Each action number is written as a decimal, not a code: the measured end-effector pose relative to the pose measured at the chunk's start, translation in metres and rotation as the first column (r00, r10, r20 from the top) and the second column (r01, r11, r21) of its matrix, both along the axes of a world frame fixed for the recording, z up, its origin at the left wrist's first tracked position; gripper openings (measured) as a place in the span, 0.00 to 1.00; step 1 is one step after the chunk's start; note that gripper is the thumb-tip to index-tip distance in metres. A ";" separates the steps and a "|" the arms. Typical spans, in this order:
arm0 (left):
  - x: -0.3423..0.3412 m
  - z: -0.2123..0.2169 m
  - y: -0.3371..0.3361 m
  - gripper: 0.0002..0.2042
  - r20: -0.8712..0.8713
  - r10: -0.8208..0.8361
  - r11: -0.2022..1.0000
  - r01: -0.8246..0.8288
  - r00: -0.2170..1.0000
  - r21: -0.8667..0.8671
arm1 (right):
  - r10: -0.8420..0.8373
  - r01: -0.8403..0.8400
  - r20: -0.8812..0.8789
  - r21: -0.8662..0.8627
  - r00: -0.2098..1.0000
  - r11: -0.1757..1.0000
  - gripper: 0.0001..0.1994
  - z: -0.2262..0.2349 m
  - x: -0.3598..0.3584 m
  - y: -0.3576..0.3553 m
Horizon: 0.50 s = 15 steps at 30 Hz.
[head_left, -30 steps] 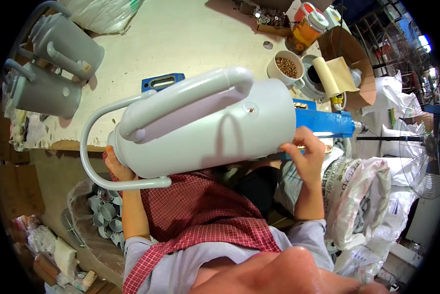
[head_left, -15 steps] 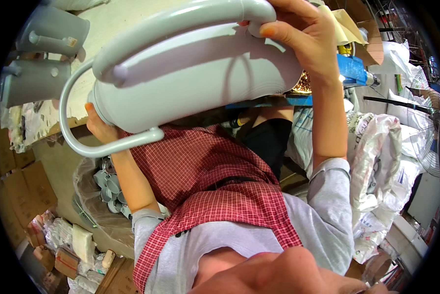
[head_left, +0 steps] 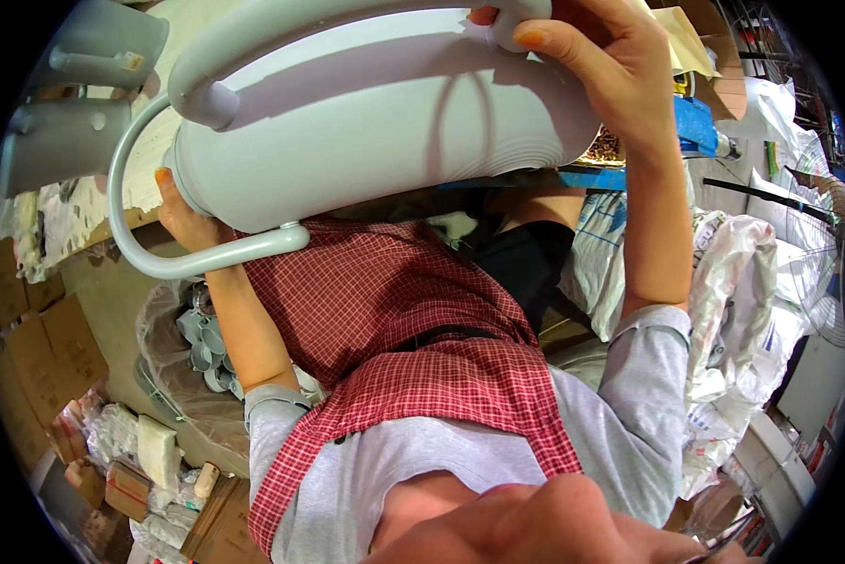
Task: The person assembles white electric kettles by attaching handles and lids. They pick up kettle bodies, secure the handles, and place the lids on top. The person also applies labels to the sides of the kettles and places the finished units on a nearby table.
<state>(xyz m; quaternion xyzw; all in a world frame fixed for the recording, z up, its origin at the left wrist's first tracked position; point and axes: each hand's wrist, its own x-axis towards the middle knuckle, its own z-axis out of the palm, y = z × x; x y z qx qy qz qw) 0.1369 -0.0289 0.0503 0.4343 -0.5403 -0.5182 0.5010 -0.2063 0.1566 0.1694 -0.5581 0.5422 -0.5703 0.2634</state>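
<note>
A large grey plastic vessel (head_left: 347,150) lies on its side across the top middle, tilted up toward the right. It has a thick tubular handle (head_left: 319,26) along its upper side and a thinner curved grey bail (head_left: 117,202) looping off its left end. My right hand (head_left: 620,70) is closed around the right root of the thick handle, the thumb pressed on it. At the left end, my left hand (head_left: 187,221) holds the vessel's rim from below, thumb up along the edge; its other fingers are mostly hidden behind the bail and vessel.
Two similar grey vessels (head_left: 65,141) stand at the left on a pale worktable (head_left: 140,179). A plastic-lined bin (head_left: 164,320) with grey parts sits below my left arm. At the right are white sacks (head_left: 733,263) and a blue machine part (head_left: 695,127); cardboard boxes (head_left: 51,352) lie lower left.
Both hands have shifted a little upward with the vessel, my right hand also moving right. The hold at both ends looks the same.
</note>
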 end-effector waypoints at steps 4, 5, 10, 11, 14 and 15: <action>-0.020 0.005 0.008 0.25 -0.076 0.122 0.993 -0.121 0.990 0.011 | -0.030 0.032 -0.203 0.009 0.979 0.999 0.21 0.004 0.001 -0.001; -0.019 0.005 0.009 0.25 -0.065 0.104 0.995 -0.104 0.992 0.004 | -0.030 0.030 -0.157 -0.002 0.987 1.000 0.21 0.003 0.002 -0.001; -0.011 0.003 0.009 0.25 0.019 0.048 0.998 -0.047 0.999 -0.031 | -0.086 0.046 -0.359 -0.118 0.930 0.992 0.20 -0.004 -0.002 -0.001; -0.008 -0.002 0.009 0.25 0.034 0.057 0.997 -0.055 0.998 -0.052 | -0.113 0.051 -0.436 -0.153 0.893 0.987 0.20 -0.003 -0.002 -0.002; -0.013 -0.003 0.012 0.24 0.017 0.051 0.996 -0.050 0.999 -0.073 | -0.164 0.101 -0.464 -0.157 0.870 0.982 0.19 0.002 0.000 0.001; -0.016 -0.002 0.014 0.24 0.001 0.044 0.996 -0.044 0.999 -0.072 | -0.177 0.116 -0.468 -0.157 0.866 0.981 0.19 0.000 -0.001 0.003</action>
